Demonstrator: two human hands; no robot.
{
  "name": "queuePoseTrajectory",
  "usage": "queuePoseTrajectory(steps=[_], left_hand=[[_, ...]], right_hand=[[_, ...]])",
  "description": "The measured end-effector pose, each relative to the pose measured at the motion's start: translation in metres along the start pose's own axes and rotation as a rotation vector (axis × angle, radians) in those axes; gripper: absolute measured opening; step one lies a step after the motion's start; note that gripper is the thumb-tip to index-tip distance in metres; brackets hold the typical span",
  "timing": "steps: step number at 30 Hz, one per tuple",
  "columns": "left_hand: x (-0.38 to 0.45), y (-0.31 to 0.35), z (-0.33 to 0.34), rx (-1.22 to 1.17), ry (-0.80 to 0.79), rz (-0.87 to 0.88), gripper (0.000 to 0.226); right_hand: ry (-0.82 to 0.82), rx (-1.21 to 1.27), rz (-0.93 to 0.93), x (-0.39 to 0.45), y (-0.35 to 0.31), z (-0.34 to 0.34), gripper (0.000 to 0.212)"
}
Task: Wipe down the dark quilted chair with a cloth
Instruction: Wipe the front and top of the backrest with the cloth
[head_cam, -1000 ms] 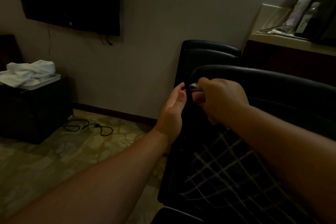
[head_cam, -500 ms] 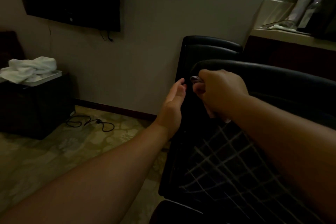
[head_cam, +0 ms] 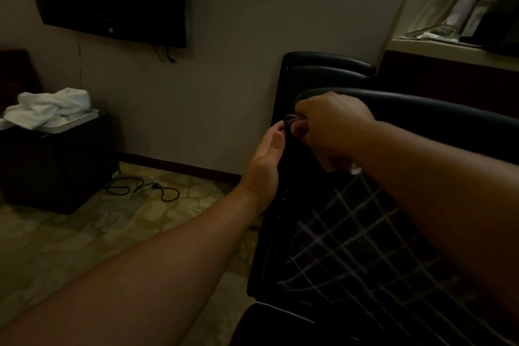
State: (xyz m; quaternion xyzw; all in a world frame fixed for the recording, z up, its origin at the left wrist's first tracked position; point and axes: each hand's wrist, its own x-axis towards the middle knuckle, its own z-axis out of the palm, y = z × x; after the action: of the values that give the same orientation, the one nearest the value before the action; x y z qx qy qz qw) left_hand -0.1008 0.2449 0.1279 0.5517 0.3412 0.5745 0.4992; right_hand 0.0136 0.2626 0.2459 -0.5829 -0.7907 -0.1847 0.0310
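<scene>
Both arms reach out to the chair (head_cam: 365, 247), which fills the frame from about three o'clock round to five, its pale stitched grid catching what little light there is; the right hand (head_cam: 331, 129) sits at the chair's top edge, fingers curled tight around something small and dark, very likely the cloth (head_cam: 292, 118), though the gloom makes it hard to be sure; the left hand (head_cam: 266, 160) is just beside it at nine o'clock of the right, fingers fairly straight and lying against the chair's side edge, gripping nothing that I can see. My read: this is a wipe along the upper rim; to do it well, brace the side with the left, keep the cloth flat under the right, and draw it steadily along the curved top before working down into the quilted seams.
</scene>
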Motion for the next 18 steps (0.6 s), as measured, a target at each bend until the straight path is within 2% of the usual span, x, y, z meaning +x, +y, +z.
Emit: queuePoseTrajectory(steps=[3, 7, 9, 14, 18], left_hand=[[-0.002, 0.003, 0.001, 0.025, 0.01, 0.005, 0.064], [-0.004, -0.001, 0.002, 0.159, -0.016, 0.038, 0.072], [-0.007, -0.004, 0.005, 0.331, -0.028, 0.087, 0.071], [-0.014, 0.005, 0.016, 0.743, -0.019, 0.223, 0.067], [-0.013, 0.013, 0.017, 1.049, -0.071, 0.242, 0.078]], right_hand=[[-0.006, 0.024, 0.03, -0.012, 0.026, -0.015, 0.012], [0.02, 0.226, 0.157, -0.041, 0.075, -0.021, 0.014], [-0.024, 0.294, 0.214, -0.057, 0.09, -0.02, 0.011], [-0.047, 0.215, 0.22, -0.085, 0.104, -0.008, 0.01], [0.034, 0.146, 0.151, -0.087, 0.096, 0.0, 0.014]])
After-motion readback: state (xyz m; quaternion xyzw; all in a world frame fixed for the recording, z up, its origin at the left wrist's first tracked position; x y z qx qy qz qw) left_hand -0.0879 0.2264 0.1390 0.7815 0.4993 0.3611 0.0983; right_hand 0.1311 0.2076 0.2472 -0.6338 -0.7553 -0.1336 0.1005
